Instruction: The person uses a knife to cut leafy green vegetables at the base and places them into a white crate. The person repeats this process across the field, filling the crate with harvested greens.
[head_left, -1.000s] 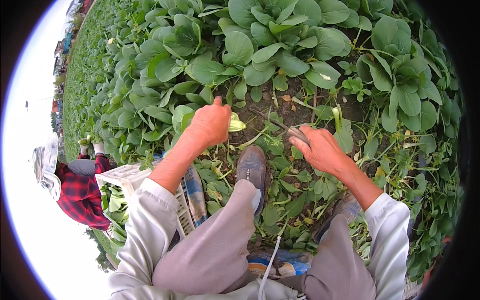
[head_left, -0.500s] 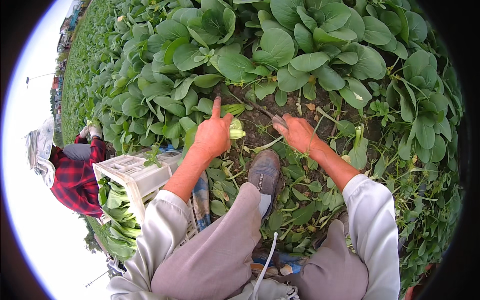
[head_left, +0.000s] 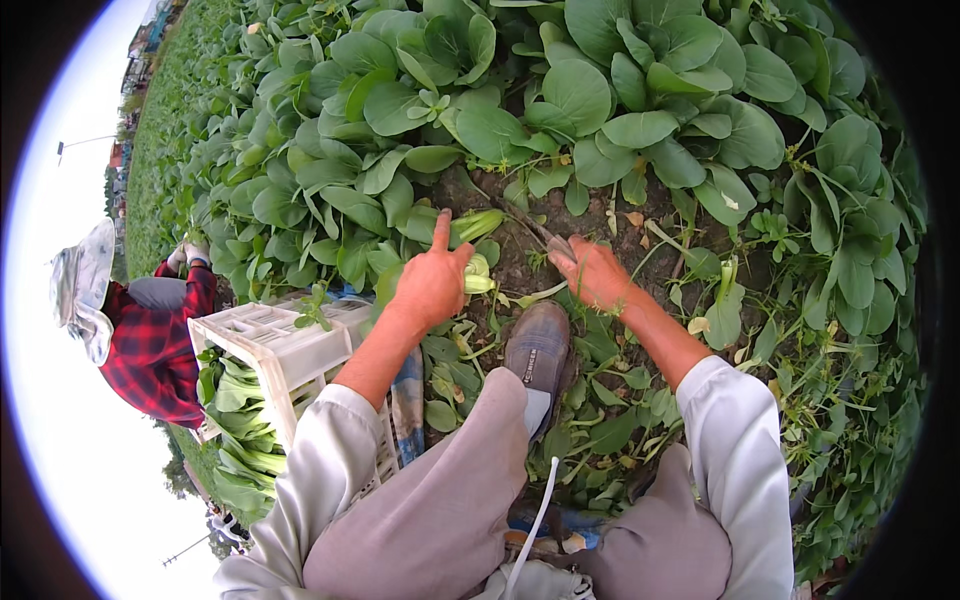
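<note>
My left hand (head_left: 430, 285) is closed around a bok choy (head_left: 480, 276), its pale cut base showing beside the thumb. The index finger is stretched forward along the leaves. Just beyond that finger lies a second bok choy (head_left: 480, 225), its pale green stalks pointing right and its leaves partly hidden. My right hand (head_left: 597, 274) grips a knife (head_left: 525, 219) with a narrow dark blade angled up and left, close to the second bok choy's stalks. How far the blade is from them I cannot tell.
Uncut leafy plants (head_left: 650, 110) stand thick ahead. A white plastic crate (head_left: 290, 340) holding bok choy stands left. A co-worker in a red checked shirt (head_left: 150, 340) bends over plants farther left. Loose leaves (head_left: 600, 400) litter the soil around my shoe (head_left: 537, 350).
The view has shifted slightly, so the plants sit a little farther right. The stalks of the second bok choy show more clearly. Both hands keep their grips.
</note>
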